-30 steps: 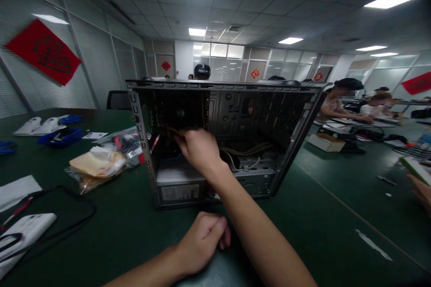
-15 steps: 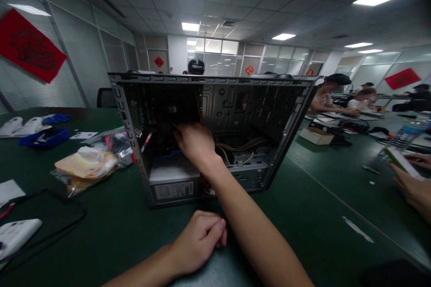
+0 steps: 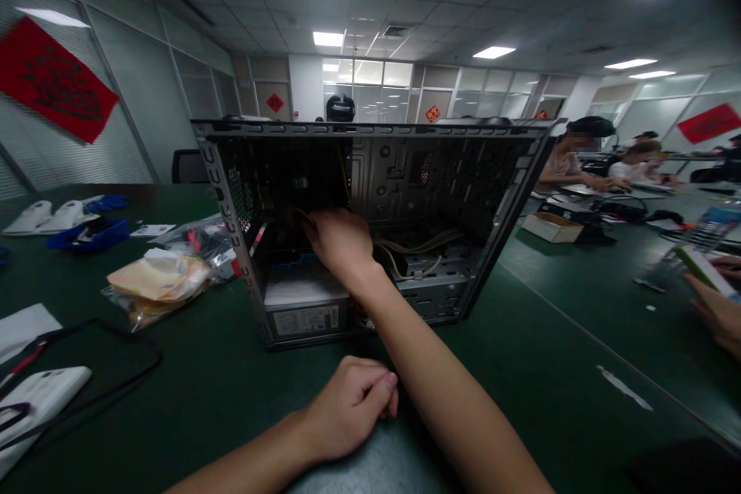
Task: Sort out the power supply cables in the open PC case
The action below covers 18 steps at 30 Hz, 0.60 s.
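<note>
An open computer case [image 3: 379,129] stands before me on the green table, its open side facing me. My right hand [image 3: 344,243] reaches inside it, fingers bent and pinched together near the dark motherboard area at the left. A small orange-brown sliver shows at the fingertips, too dim to name. Below that hand sits the power supply [image 3: 306,320], with a white label on its side. Pale cables [image 3: 428,247] lie in the case bottom to the right. My left hand [image 3: 356,409] rests on the table in front of the case, fingers curled into a loose fist.
Left of the case lie a plastic bag with a yellowish packet [image 3: 159,278], a blue tray [image 3: 86,235] and a white power strip [image 3: 43,401] with a black cord. To the right are a cardboard box [image 3: 551,228], another person's hand [image 3: 715,305] and a paper strip [image 3: 625,388].
The view has shifted slightly, so the scene sits a little differently in the frame. My right hand stays inside the case and my left hand stays curled on the table.
</note>
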### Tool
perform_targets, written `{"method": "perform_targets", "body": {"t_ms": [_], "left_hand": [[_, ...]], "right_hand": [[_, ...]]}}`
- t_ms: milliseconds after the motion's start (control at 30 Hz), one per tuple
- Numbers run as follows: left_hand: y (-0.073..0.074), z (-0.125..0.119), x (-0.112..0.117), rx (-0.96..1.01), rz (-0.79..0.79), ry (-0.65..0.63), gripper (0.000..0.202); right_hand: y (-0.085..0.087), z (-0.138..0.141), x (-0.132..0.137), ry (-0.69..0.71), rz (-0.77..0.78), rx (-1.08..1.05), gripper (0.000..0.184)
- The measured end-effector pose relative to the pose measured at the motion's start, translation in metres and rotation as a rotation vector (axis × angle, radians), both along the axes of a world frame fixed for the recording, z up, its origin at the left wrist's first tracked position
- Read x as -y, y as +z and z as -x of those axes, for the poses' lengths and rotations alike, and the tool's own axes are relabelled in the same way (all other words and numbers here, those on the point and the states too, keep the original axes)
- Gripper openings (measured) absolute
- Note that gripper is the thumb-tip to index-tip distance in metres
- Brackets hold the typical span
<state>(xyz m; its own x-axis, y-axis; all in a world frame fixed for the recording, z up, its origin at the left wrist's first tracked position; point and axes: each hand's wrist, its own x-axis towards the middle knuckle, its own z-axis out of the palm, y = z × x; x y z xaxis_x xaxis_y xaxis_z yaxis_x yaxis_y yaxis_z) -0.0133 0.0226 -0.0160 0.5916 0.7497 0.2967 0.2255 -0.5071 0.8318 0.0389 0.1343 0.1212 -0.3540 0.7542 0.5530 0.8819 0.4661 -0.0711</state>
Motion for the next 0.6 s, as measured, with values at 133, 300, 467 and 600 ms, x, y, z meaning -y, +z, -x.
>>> {"method": "perform_targets", "body": {"t_ms": [133,300,467,600], "left_hand": [[0.001,0.0002,0.0009,-0.012,0.0,0.002,0.06],[0.0005,0.0006,0.0007,-0.016,-0.001,-0.007,0.058],[0.0004,0.0008,0.0008,-0.017,-0.004,-0.01,0.057],[0.0007,0.0004,0.0011,-0.017,-0.01,-0.016,0.056]], "right_hand": [[-0.0004,-0.0005,-0.0002,-0.039,0.006,0.004,0.031],[-0.0005,-0.0023,-0.0019,0.006,0.017,-0.015,0.032],[-0.0006,-0.0031,-0.0035,0.042,0.021,-0.014,0.032],[-0.0003,-0.0029,-0.0024,0.073,0.017,-0.012,0.031]]}}
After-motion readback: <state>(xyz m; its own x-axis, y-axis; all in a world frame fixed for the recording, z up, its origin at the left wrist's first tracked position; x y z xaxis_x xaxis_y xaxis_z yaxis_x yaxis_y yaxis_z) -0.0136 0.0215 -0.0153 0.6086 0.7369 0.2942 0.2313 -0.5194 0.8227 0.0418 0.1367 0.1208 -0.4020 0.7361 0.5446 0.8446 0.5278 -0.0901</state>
